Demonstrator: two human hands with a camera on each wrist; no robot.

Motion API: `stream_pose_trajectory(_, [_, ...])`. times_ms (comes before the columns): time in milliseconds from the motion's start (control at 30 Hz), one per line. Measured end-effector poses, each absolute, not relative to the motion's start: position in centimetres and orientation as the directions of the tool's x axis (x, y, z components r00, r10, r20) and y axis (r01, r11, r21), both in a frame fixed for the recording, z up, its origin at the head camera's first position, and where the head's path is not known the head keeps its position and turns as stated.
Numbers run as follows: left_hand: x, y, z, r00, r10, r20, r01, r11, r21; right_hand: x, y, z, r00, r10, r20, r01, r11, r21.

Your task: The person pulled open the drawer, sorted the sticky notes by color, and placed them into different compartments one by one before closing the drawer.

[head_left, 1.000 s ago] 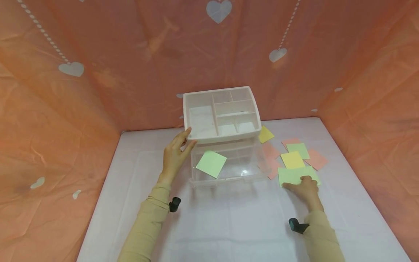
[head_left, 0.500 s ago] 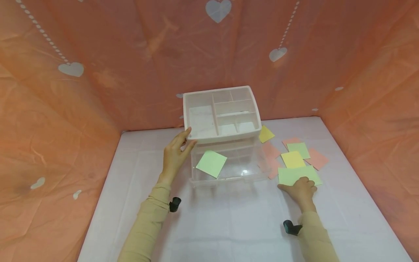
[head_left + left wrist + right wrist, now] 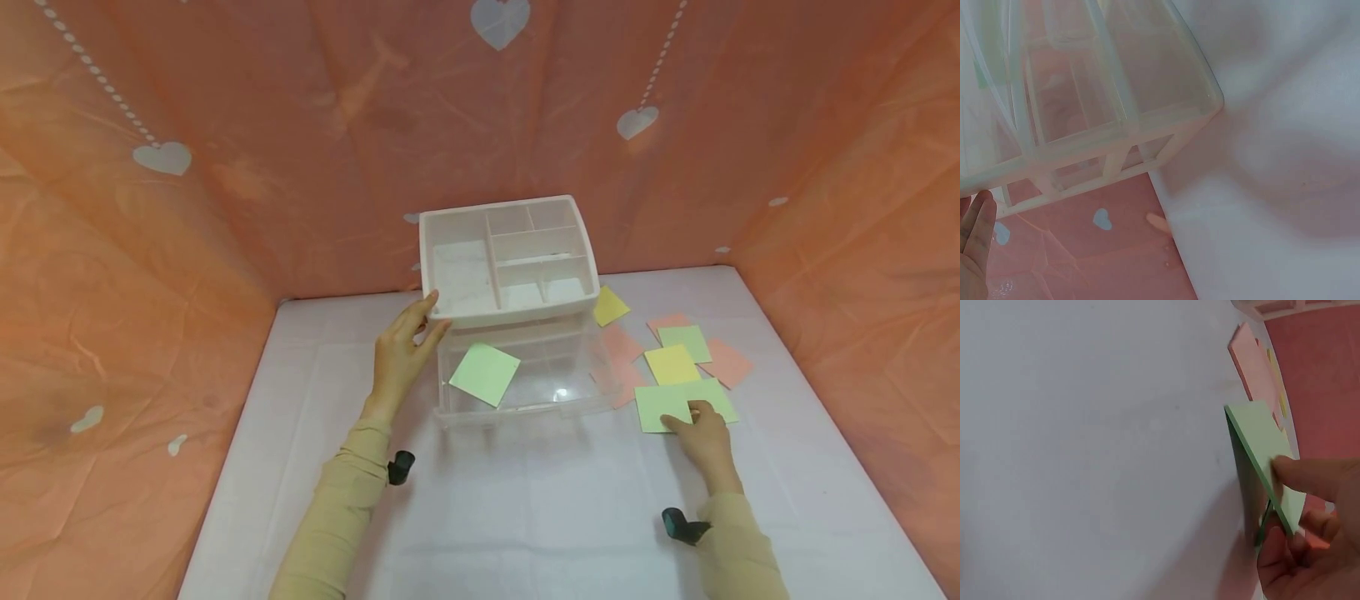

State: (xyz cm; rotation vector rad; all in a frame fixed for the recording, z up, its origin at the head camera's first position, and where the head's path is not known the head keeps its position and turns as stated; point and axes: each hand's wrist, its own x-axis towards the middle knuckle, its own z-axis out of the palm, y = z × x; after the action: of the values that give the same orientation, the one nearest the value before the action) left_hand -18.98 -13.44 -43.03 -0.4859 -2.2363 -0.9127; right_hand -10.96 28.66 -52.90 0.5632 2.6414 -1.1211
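The right hand (image 3: 705, 442) pinches a green pad (image 3: 660, 408), now tilted up from the desk (image 3: 525, 517) and apparently separated from its green neighbour (image 3: 716, 392); the left hand (image 3: 393, 358) still grips the organizer's (image 3: 517, 317) near left corner.

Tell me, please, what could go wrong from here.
The right hand pinches a green pad near one end, so it might pivot or slip from the fingers. In the head view, that pad overlaps a second green pad, which could get dragged along. The clear drawer juts out in front of the white tray, so it may be bumped in passing.
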Motion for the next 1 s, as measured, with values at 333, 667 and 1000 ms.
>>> stream_pose_trajectory(333, [-19.1,-13.5,-43.2,-0.704,0.088,0.704,0.556,0.685,0.471,-10.7,29.6,-52.1,-0.903,0.358,-0.238,0.410,0.553,-0.725])
stream_pose_trajectory(667, [-19.1,-13.5,-43.2,-0.710,0.090,0.698,0.550,0.689,0.471,-10.7,29.3,-50.7,-0.838,0.481,-0.258,0.363,0.139,-0.921])
stream_pose_trajectory(1000, [-18.9,-13.4,-43.0,-0.716,0.092,0.692,0.544,0.695,0.470,-10.9,28.8,-48.9,-0.799,0.543,-0.258,0.197,-0.169,-0.966])
